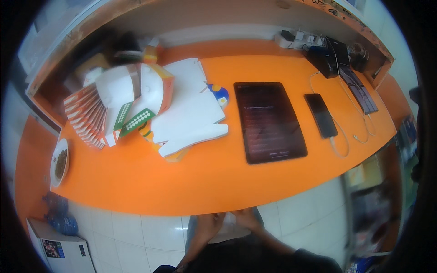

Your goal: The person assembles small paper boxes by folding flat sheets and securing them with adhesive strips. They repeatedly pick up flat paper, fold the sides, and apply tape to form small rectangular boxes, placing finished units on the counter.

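Note:
Below the front edge of the orange desk [195, 191], my left hand [209, 225] and my right hand [246, 219] are close together over my lap. Both have their fingers curled in toward a pale, whitish, thin-looking piece [230, 221] between them, and each seems to grip one side of it. The desk edge partly covers the fingertips, and the kind of piece is too blurred to tell. Nearest on the desk above them lies a black tablet [271, 123] with its dark screen lit.
White cardboard cutouts [191, 113] and a folded orange-and-white card display [132, 91] cover the desk's left half. A bowl of brown bits [60, 161] stands at the left edge. Right of the tablet lie a cabled phone [320, 115], more phones [362, 93] and a power strip [300, 38].

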Motion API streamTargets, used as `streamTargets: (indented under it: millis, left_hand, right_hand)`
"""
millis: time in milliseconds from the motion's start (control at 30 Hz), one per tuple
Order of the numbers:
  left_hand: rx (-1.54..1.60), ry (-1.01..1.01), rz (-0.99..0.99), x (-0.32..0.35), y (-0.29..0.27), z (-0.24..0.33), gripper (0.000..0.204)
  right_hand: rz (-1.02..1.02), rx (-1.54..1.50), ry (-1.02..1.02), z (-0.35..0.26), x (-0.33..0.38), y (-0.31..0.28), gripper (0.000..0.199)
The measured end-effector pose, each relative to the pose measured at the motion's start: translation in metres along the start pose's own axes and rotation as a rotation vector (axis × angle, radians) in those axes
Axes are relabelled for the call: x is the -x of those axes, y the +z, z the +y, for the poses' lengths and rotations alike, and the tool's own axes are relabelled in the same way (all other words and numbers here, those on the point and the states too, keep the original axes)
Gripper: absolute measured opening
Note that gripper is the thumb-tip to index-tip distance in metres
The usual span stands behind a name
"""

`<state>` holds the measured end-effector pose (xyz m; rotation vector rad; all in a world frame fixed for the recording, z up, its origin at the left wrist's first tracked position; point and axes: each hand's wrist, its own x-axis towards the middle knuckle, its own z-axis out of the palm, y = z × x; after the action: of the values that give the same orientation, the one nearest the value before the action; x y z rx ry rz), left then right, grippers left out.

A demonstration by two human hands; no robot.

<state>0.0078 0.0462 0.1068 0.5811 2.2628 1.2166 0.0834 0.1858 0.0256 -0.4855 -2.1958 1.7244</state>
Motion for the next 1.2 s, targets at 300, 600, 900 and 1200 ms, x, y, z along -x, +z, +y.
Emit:
streamTargets:
  millis: [300,600,900,1200]
  left_hand:
    - [-0.073,0.119,0.192,0.002,-0.013,-0.022,0.035]
    - [0.317,0.083,0.558,0.009,0.02,-0.059,0.044]
    - [0.107,0.116,0.248,-0.001,-0.003,-0.033,0.038]
    - [-0.086,0.181,-0.308,0.033,0.009,0.015,0.026]
  right_hand:
    - [-0.017,-0.056,0.337,0.004,0.014,-0.047,0.017]
    - [-0.387,-0.051,0.555,-0.031,0.032,-0.069,0.018]
    - [-0.174,-0.002,0.408,-0.039,0.004,-0.069,0.014]
    - [-0.068,0.085,0.271,-0.013,0.007,-0.049,0.016]
